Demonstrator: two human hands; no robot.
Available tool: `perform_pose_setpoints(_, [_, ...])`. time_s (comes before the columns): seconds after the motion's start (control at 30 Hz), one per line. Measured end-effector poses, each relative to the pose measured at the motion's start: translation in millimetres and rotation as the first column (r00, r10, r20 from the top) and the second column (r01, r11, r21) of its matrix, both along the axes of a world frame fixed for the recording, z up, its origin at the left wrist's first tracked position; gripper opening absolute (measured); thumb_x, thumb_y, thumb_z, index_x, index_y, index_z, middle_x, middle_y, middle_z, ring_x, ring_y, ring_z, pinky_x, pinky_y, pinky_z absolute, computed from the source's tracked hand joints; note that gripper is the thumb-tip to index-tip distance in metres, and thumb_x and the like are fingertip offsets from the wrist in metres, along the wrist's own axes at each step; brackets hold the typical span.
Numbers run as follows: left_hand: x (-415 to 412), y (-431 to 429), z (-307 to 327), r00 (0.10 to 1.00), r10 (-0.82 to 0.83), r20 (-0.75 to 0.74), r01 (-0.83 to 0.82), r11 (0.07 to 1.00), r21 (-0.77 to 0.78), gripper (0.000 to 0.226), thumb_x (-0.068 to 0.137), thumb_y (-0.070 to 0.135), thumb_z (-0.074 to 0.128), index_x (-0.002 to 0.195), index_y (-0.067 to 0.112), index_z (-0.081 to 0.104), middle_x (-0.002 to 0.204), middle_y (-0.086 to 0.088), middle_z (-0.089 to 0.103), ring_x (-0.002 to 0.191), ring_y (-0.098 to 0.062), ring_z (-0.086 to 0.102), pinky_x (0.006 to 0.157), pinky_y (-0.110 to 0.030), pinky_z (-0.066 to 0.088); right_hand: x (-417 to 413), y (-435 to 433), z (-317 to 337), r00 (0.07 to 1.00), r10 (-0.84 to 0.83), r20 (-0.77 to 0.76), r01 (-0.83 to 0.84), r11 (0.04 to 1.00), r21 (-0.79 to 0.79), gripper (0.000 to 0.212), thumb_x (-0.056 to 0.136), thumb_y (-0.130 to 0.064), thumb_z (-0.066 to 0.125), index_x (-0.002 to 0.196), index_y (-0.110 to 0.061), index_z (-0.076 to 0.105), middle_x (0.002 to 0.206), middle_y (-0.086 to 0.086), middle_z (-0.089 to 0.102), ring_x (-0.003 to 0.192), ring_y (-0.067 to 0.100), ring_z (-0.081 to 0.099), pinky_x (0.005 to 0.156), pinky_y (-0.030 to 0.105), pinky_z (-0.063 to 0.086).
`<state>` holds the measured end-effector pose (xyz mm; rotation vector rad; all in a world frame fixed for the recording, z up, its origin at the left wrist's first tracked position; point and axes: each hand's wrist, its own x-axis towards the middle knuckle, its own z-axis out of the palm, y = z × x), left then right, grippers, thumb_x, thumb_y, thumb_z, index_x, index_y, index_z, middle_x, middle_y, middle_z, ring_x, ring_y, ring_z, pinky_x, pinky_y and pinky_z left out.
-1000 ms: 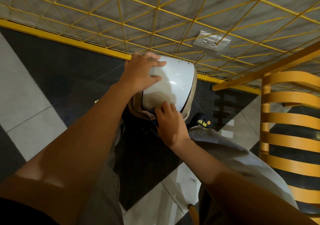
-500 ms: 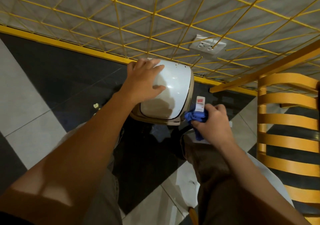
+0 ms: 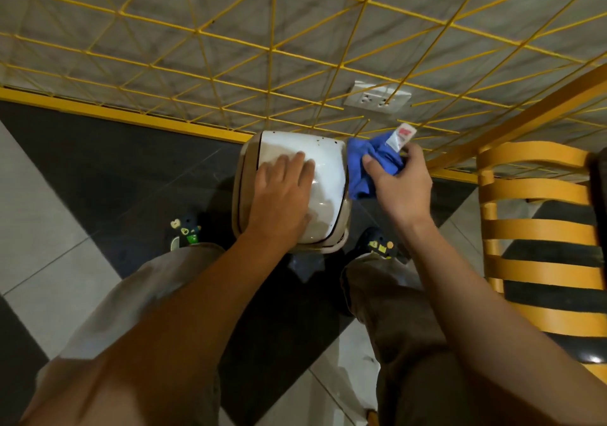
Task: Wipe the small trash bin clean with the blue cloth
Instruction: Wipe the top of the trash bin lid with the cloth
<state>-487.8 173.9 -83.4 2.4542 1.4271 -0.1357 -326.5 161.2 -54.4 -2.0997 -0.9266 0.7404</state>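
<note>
The small trash bin (image 3: 328,169), white-lidded with a beige rim, stands on the dark floor between my feet, close to the wall. My left hand (image 3: 282,195) lies flat on its lid, fingers straight and pointing away from me. The blue cloth (image 3: 371,166), with a white and red tag at its top, is bunched against the bin's right side. My right hand (image 3: 399,182) grips the cloth, fingers and thumb curled round it. Small dark specks dot the lid's far edge.
A grey wall with a yellow wire grid (image 3: 295,47) and a socket plate (image 3: 377,98) rises just behind the bin. A yellow slatted chair (image 3: 538,228) stands at the right, under a yellow rail. My shoes (image 3: 185,228) flank the bin.
My right hand has carried the blue cloth from the bin's near edge round to its right side and further from me. My left hand has slid from the lid's far left to its middle.
</note>
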Motion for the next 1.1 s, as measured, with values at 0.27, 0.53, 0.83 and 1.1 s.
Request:
perform_pose_setpoints(0.27, [-2, 5, 1, 0.999, -0.036, -0.024, 0.036, 0.999, -0.025, 0.079, 0.088, 0.029, 0.056, 0.148, 0.014, 0.007, 0.156, -0.008, 0.009, 0.142, -0.029, 0.011, 0.115, -0.043, 0.009, -15, 60, -17, 0.913, 0.327, 0.243, -0.309, 0.945, -0.108, 0.042, 0.090, -0.030, 0.056, 0.126, -0.010, 0.051, 0.120, 0.010, 0.061, 0.109, 0.025, 0.057, 0.087, 0.028, 0.043])
perform_pose_setpoints(0.53, [-4, 8, 0, 0.999, -0.039, -0.013, 0.038, 0.998, -0.044, 0.077, 0.088, 0.027, 0.054, 0.148, 0.016, 0.007, 0.156, -0.006, 0.010, 0.141, -0.028, 0.012, 0.114, -0.046, 0.010, -17, 63, -14, 0.778, 0.548, 0.306, -0.532, 0.835, -0.143, 0.043, 0.086, -0.029, 0.062, 0.125, -0.013, 0.054, 0.116, 0.010, 0.064, 0.103, 0.025, 0.059, 0.078, 0.019, 0.038])
perform_pose_setpoints(0.83, [-4, 9, 3, 1.000, -0.023, -0.005, 0.023, 0.998, -0.058, 0.076, 0.088, 0.030, 0.053, 0.148, 0.017, 0.009, 0.156, -0.004, 0.010, 0.142, -0.027, 0.011, 0.114, -0.045, 0.010, -12, 78, -18, 0.819, 0.501, 0.280, -0.458, 0.864, -0.209, 0.038, 0.088, -0.027, 0.058, 0.123, -0.012, 0.055, 0.118, 0.012, 0.063, 0.107, 0.027, 0.058, 0.082, 0.025, 0.041])
perform_pose_setpoints(1.1, [-12, 26, 6, 0.969, 0.004, 0.246, 0.026, 0.993, -0.116, 0.055, 0.089, 0.031, 0.054, 0.140, 0.020, 0.039, 0.150, -0.002, 0.032, 0.136, -0.023, 0.029, 0.112, -0.034, 0.021, -10, 54, -12, 0.950, 0.309, -0.052, -0.306, 0.950, 0.060, 0.039, 0.084, -0.033, 0.065, 0.111, -0.016, 0.043, 0.106, 0.002, 0.058, 0.099, 0.018, 0.057, 0.087, 0.030, 0.048])
